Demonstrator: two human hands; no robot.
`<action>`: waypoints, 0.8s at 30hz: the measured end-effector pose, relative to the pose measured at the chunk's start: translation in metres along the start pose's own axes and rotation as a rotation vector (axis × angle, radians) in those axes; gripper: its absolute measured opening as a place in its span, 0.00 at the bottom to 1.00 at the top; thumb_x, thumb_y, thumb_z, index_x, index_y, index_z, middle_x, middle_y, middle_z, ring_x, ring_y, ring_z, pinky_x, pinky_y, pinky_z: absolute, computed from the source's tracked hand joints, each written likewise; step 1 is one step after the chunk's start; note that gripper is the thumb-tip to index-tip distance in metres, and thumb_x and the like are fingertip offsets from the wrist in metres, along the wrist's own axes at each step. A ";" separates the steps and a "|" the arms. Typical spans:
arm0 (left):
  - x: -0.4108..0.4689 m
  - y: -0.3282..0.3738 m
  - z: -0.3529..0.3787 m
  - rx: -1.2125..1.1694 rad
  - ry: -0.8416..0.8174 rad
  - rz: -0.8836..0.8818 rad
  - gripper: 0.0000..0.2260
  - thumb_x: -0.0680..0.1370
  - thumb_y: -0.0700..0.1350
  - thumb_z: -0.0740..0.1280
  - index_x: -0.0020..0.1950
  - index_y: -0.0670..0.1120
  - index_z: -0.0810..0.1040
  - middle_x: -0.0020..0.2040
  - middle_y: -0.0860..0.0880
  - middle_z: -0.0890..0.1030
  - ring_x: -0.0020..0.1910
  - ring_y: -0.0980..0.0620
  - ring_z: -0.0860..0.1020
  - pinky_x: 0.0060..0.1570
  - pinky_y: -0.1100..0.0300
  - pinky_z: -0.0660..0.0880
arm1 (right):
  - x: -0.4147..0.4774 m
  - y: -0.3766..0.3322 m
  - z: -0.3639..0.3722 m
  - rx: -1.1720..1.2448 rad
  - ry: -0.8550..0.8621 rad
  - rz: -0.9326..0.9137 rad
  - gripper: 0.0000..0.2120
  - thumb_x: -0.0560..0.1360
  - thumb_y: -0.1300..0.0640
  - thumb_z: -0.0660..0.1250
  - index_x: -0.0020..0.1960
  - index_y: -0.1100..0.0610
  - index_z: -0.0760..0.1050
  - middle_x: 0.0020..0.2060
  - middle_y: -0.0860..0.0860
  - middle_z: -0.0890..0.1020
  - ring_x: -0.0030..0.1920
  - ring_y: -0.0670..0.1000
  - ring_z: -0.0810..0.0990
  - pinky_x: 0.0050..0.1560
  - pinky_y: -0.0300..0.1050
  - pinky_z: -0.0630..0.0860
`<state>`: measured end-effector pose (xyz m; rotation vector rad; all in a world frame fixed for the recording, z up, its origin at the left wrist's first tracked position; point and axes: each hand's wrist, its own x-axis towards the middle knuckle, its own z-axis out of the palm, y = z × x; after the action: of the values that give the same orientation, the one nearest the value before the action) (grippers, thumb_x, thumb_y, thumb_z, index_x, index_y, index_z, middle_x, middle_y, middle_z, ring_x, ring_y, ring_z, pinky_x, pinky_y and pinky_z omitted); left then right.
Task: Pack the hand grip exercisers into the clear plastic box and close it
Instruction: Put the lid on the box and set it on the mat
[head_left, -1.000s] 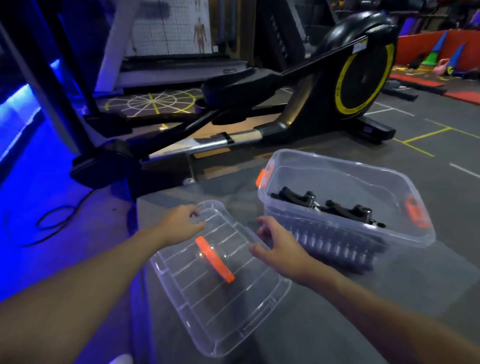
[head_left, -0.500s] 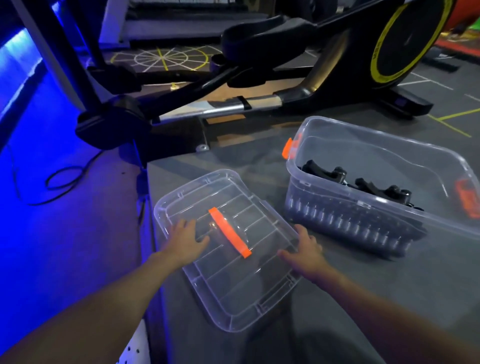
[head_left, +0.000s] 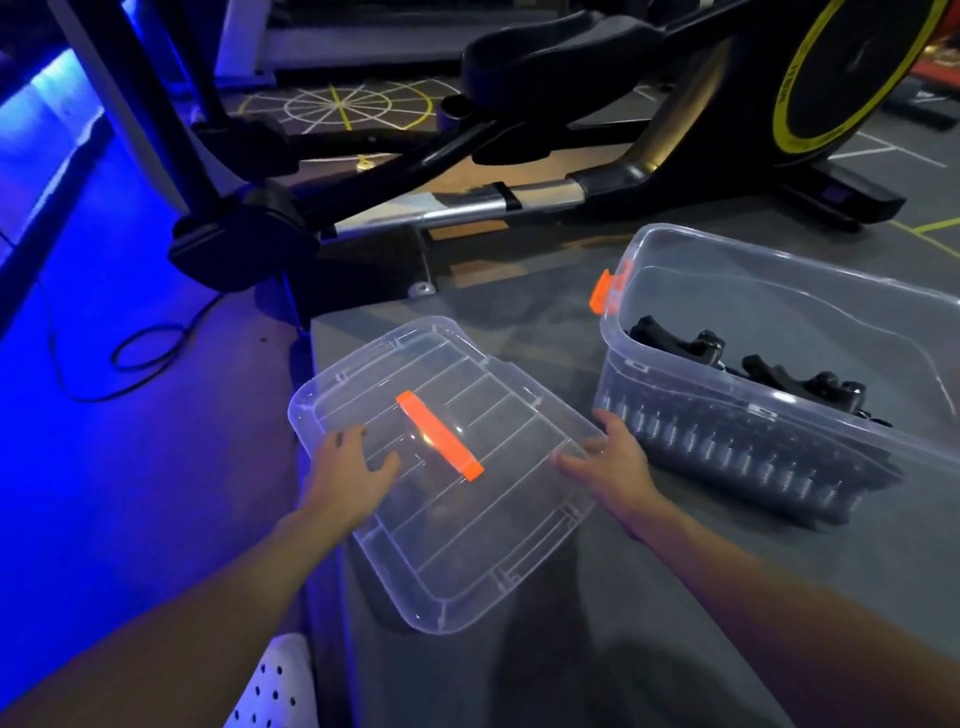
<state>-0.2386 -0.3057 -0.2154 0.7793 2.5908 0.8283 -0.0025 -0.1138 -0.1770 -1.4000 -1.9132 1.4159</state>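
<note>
The left hand (head_left: 353, 462) lies flat on top of the clear lid (head_left: 467, 545), fingers spread wide and fairly straight, holding nothing. Just to its right, between the 2 hands, an orange handle (head_left: 439, 435) runs slantwise across the middle of the lid. The right hand (head_left: 613, 462) is at the lid's right edge, with the thumb on top and the fingers lying loosely along the rim, not curled round it. The lid rests on a grey platform (head_left: 675, 597), its near left corner jutting past the platform's edge.

Just beyond and to the right of the right hand stands the clear box (head_left: 727, 400), uncovered, with an orange latch (head_left: 602, 291) on its near end. The hand grip exercisers (head_left: 675, 340) lie inside it in a row, black handles up and springs showing through the wall.
</note>
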 end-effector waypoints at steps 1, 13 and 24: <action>0.001 0.001 -0.005 -0.025 0.033 -0.009 0.25 0.74 0.53 0.68 0.68 0.44 0.71 0.64 0.42 0.72 0.61 0.42 0.73 0.61 0.48 0.72 | -0.001 -0.008 0.001 0.012 0.002 -0.021 0.45 0.63 0.56 0.80 0.75 0.54 0.62 0.59 0.53 0.78 0.51 0.49 0.81 0.46 0.39 0.78; 0.010 0.046 -0.111 0.006 0.303 0.326 0.30 0.72 0.57 0.65 0.72 0.48 0.64 0.69 0.44 0.69 0.68 0.40 0.69 0.63 0.40 0.70 | -0.030 -0.125 0.001 0.157 0.038 -0.311 0.20 0.64 0.58 0.77 0.51 0.52 0.73 0.41 0.57 0.83 0.37 0.54 0.83 0.36 0.52 0.82; 0.005 0.217 -0.233 0.356 0.378 0.996 0.44 0.67 0.70 0.61 0.77 0.48 0.62 0.76 0.45 0.65 0.75 0.44 0.63 0.72 0.38 0.59 | -0.076 -0.196 -0.090 0.096 0.155 -0.573 0.17 0.60 0.56 0.77 0.44 0.46 0.73 0.29 0.50 0.76 0.28 0.50 0.73 0.31 0.50 0.75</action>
<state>-0.2574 -0.2561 0.0988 2.3088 2.6093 0.7833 0.0029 -0.1344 0.0500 -0.7931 -1.9047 1.0679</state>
